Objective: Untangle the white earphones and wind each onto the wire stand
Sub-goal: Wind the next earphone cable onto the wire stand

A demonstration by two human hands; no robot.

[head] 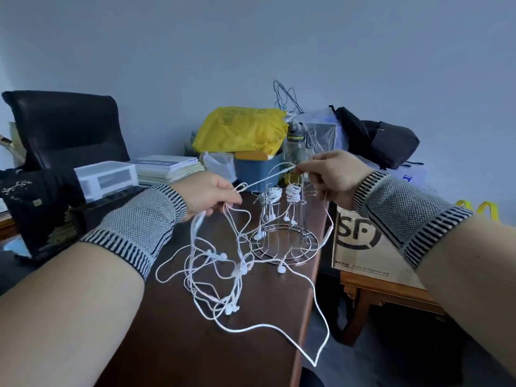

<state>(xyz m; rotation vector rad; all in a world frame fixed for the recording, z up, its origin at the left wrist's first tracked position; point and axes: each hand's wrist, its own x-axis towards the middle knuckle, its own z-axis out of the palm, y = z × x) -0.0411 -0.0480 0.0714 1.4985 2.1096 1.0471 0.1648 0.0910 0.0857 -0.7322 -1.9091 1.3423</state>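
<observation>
Two bare hands with knitted black-and-white wristbands work above a dark brown wooden tabletop point(195, 344). The left hand point(208, 195) grips a bunch of thin white earphone cables point(223, 270), its fingers curled round them; the tangle hangs down in loops with small earbuds resting on the tabletop near its right edge. The right hand point(332, 174) pinches one cable end, drawn taut and running slantwise, up to the right, from the left hand. Between and behind the hands, near the tabletop's right edge, stands an upright silver wire stand point(284, 241) with a round base; two white earphones are already wound round its upper posts, buds dangling. Behind it a clear bottle point(295, 152) reads "UP-TEMPO". Right of the tabletop, a cardboard box point(371, 255) bears large black letters "SF".
</observation>
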